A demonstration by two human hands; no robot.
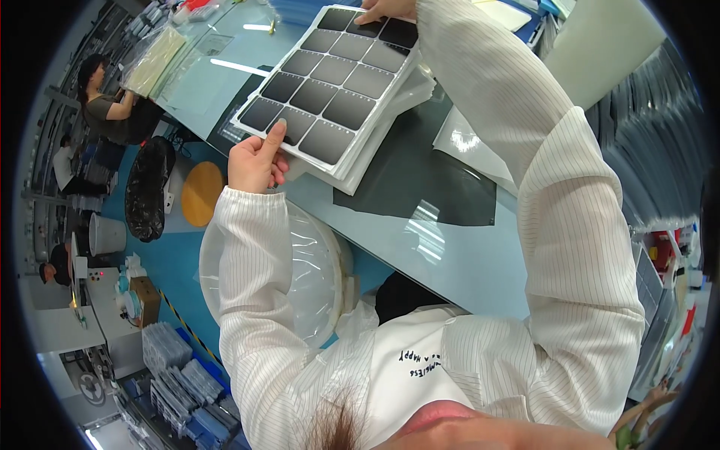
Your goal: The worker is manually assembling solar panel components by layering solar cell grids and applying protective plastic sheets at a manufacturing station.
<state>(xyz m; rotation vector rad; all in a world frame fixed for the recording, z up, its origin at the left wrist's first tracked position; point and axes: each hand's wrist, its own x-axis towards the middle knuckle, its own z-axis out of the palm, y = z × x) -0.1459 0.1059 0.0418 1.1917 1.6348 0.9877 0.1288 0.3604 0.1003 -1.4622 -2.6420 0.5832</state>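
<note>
A white-bordered sheet (334, 70) with rows of dark grey, round-cornered panels lies tilted on top of a stack of white sheets (351, 178) at the table's left edge. My left hand (257, 160) is closed on its near left edge, thumb flat on top and fingers curled below. At the far edge, my right hand (388, 9) pinches the sheet, its fingertips on a panel in the top row. The frame's upper edge cuts off part of that hand.
A dark mat (427, 176) lies on the pale table (465, 262), right of the stack. Below the left edge stands a round, plastic-lined bin (307, 262). A large white roll (604, 49) and stacked clear sheets (656, 135) stand at right. Another person (109, 109) works at far left.
</note>
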